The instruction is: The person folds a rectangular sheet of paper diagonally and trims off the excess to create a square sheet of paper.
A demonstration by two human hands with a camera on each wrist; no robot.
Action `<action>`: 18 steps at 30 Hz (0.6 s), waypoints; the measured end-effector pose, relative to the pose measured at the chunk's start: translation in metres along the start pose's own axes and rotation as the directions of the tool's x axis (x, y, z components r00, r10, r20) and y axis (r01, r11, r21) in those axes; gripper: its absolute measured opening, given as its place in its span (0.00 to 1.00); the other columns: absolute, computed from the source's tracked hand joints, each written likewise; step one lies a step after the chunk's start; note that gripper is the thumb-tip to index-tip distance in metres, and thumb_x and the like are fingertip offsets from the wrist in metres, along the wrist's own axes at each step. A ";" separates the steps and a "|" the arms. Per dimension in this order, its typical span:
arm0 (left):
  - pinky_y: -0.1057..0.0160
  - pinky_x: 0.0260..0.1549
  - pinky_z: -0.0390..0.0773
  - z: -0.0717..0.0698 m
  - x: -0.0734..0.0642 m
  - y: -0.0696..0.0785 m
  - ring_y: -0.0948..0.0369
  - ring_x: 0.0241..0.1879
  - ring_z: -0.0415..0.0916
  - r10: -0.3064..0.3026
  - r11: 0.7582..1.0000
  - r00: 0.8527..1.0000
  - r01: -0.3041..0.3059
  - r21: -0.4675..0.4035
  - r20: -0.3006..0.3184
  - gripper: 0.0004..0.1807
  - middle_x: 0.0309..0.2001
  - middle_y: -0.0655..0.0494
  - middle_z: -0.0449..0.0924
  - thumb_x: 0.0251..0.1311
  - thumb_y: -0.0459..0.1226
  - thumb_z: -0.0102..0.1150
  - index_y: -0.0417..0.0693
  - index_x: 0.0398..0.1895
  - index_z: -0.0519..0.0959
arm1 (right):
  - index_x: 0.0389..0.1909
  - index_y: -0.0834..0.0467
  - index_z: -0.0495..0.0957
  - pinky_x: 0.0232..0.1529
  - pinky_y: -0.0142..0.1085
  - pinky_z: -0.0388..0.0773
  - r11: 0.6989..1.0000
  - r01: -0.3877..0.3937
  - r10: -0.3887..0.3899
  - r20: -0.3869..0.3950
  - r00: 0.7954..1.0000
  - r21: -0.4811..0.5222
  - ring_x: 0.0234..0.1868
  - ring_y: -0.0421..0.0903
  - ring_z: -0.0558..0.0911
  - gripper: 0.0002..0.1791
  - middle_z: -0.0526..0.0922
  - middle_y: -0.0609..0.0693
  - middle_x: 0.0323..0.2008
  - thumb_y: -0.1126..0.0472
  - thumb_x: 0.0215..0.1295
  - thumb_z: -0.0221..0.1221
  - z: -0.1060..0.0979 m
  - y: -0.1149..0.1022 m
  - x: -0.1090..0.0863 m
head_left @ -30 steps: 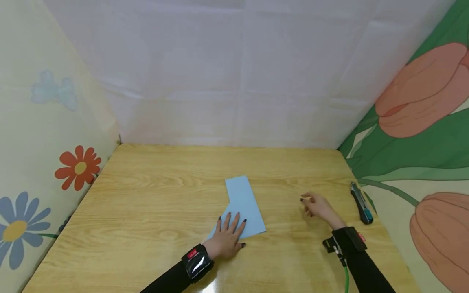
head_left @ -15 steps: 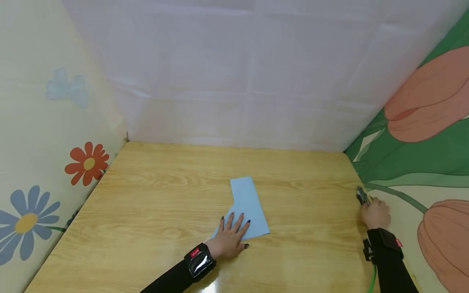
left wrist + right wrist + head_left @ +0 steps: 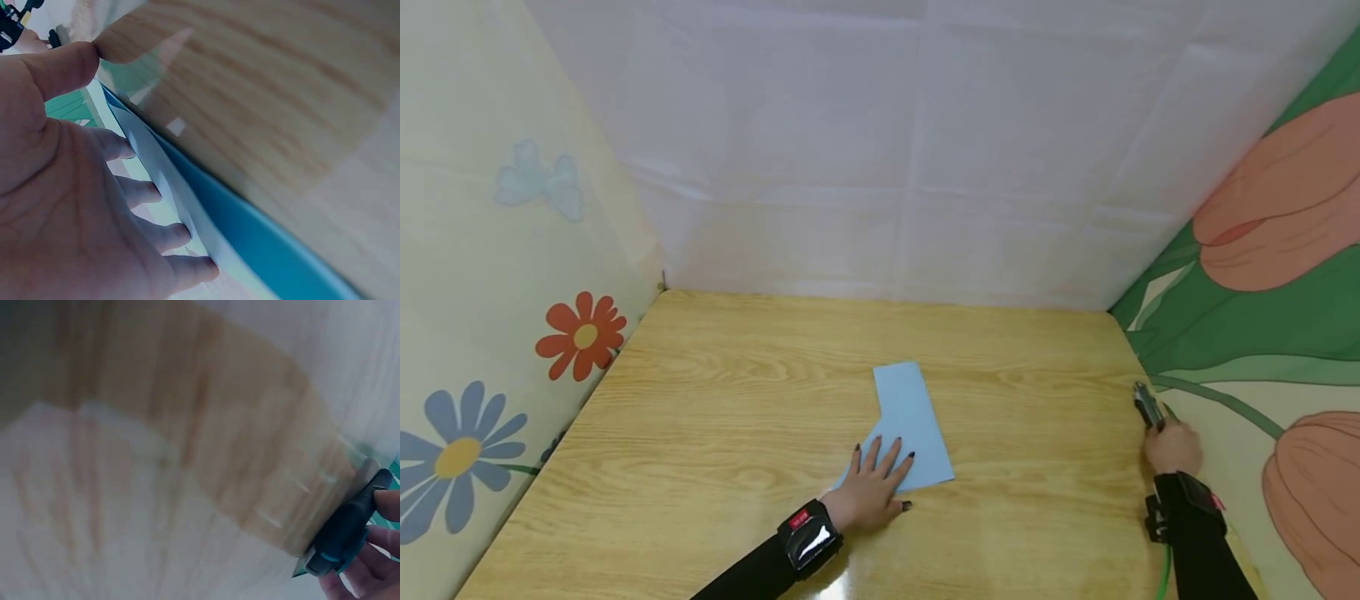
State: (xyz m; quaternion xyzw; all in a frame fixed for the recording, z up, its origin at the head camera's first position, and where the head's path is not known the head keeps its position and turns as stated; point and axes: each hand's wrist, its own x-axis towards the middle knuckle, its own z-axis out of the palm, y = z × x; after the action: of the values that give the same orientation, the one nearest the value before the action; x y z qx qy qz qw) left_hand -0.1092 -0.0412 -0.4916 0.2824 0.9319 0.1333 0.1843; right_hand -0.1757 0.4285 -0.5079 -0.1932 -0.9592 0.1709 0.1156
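Observation:
A folded sheet of light blue paper (image 3: pixel 910 417) lies on the table. My left hand (image 3: pixel 867 493) rests on its near part with fingers spread. Seen from the left wrist, the paper's layers (image 3: pixel 231 219) bow slightly apart, and the fingertips press on the upper one. At the table's right edge, my right hand (image 3: pixel 1174 448) holds a utility knife (image 3: pixel 1147 407) with a dark body. In the right wrist view the thumb and fingers pinch the knife (image 3: pixel 350 525), which has teal parts. Part of the knife is hidden by the hand.
The wood-grain table (image 3: pixel 760 375) has a white cloth backdrop (image 3: pixel 790 150) behind it. A flowered cloth (image 3: pixel 475 275) borders the left side, and a tulip-print cloth (image 3: pixel 1262 333) the right. A green cable (image 3: pixel 1164 571) hangs from the right wrist strap.
My right hand has moved right from above the table to the utility knife and now grips it. My left hand stays on the paper. The head view has shifted slightly.

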 end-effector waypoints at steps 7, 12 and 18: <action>0.36 0.63 0.44 -0.002 0.000 0.000 0.39 0.70 0.37 0.008 1.000 1.000 -0.008 0.000 -0.002 0.35 0.73 0.43 0.43 0.67 0.50 0.47 0.48 0.73 0.54 | 0.35 0.85 0.66 0.35 0.61 0.64 0.997 0.077 -0.076 -0.065 0.995 0.023 0.36 0.77 0.67 0.16 0.65 0.80 0.33 0.71 0.53 0.49 -0.002 -0.009 -0.001; 0.35 0.63 0.42 -0.003 0.001 -0.001 0.38 0.70 0.35 0.018 1.000 1.000 -0.018 -0.007 0.009 0.35 0.73 0.41 0.42 0.67 0.50 0.47 0.47 0.73 0.53 | 0.43 0.84 0.62 0.30 0.61 0.67 0.995 0.016 -0.014 -0.017 1.000 0.095 0.34 0.75 0.68 0.20 0.59 0.79 0.38 0.71 0.53 0.48 -0.004 -0.018 -0.002; 0.34 0.63 0.42 0.000 0.001 -0.002 0.38 0.70 0.35 0.021 0.999 1.000 -0.021 -0.032 -0.003 0.35 0.73 0.41 0.42 0.67 0.52 0.47 0.47 0.72 0.54 | 0.40 0.80 0.60 0.28 0.59 0.69 0.997 -0.029 0.023 0.083 0.996 0.068 0.31 0.74 0.73 0.15 0.68 0.77 0.32 0.69 0.60 0.44 -0.006 -0.025 -0.003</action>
State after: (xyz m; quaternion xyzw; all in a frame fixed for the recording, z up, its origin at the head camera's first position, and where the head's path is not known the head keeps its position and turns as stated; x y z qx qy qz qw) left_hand -0.1104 -0.0427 -0.4929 0.2890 0.9269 0.1505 0.1864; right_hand -0.1797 0.4070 -0.4935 -0.1943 -0.9541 0.2130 0.0805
